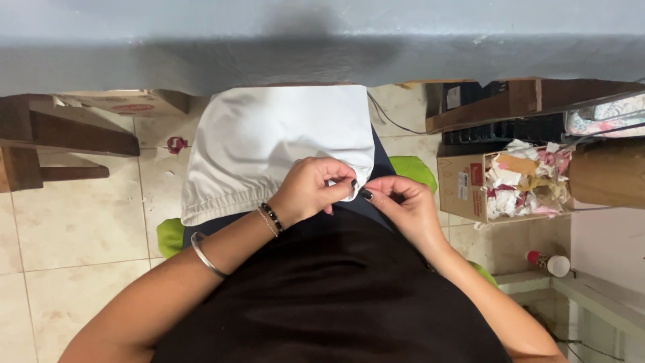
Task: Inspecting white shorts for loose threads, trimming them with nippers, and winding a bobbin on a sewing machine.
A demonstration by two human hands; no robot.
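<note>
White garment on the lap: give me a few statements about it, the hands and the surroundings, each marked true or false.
1. Both hands, the left hand and the right hand, pinch the white garment at its edge. True.
2. The left wrist is bare. False: it wears a beaded bracelet and a silver bangle.
3. The cardboard box holds fabric scraps. True.
4. The floor is carpeted. False: the floor is tiled.
</note>
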